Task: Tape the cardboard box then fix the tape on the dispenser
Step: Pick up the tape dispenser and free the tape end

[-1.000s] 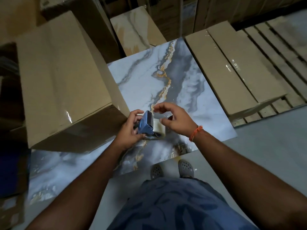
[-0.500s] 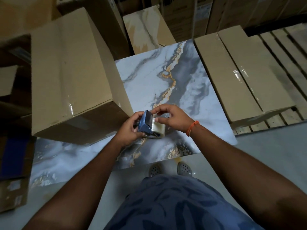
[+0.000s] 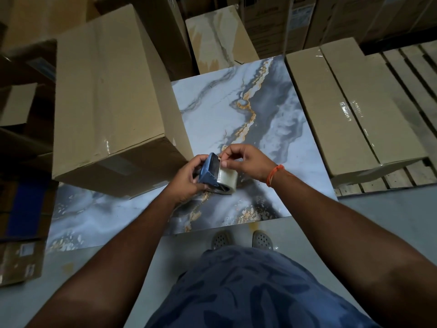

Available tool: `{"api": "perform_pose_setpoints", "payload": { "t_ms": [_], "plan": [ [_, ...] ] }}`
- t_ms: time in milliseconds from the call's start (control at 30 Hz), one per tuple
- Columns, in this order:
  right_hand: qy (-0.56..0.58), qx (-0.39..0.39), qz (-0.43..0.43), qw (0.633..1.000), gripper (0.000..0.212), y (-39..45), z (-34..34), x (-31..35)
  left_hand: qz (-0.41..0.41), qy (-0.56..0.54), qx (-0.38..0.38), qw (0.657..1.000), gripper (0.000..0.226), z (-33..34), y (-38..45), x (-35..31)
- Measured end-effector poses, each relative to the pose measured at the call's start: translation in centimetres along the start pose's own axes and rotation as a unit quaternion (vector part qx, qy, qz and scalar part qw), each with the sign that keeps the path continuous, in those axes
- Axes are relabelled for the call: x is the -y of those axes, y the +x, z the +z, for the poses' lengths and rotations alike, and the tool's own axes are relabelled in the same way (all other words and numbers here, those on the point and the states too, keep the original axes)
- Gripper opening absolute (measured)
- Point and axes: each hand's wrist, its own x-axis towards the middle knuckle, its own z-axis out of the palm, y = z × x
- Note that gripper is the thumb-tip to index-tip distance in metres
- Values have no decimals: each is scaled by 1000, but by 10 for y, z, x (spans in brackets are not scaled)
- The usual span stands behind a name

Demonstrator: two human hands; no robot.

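A blue tape dispenser (image 3: 209,171) with a clear tape roll (image 3: 227,179) is held above the marbled tiles. My left hand (image 3: 186,179) grips the dispenser from the left. My right hand (image 3: 248,160) pinches the loose tape end at the top of the roll, thumb and forefinger together. The large cardboard box (image 3: 104,95) lies to the left on the tiles, with a shiny strip of clear tape over its near edge.
Marbled tiles (image 3: 236,110) lie flat on the floor under my hands. Flat taped cartons (image 3: 350,110) rest on a wooden pallet (image 3: 416,74) at the right. More boxes stand behind and at the left. My feet (image 3: 241,239) are at the tile's near edge.
The view has shifted so the scene sits further right and lower. My right hand's fingers have drawn together on the tape end at the roll's top. The dispenser stays in my left hand.
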Motion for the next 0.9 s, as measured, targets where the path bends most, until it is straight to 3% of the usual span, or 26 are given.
{"api": "perform_pose_setpoints", "payload": {
  "t_ms": [300, 367, 567, 900],
  "plan": [
    [-7, 0, -20, 1000, 11, 6, -4, 6, -25, -37, -22, 999, 80, 3, -6, 3],
    [-21, 6, -24, 999, 22, 7, -6, 7, -33, -51, -21, 998, 81, 7, -8, 4],
    [-125, 51, -85, 987, 42, 7, -4, 20, -54, -95, -19, 994, 80, 14, -9, 5],
    [-260, 87, -198, 941, 50, 16, -1, 41, -43, -85, -16, 995, 91, 11, -1, 6]
  ]
}}
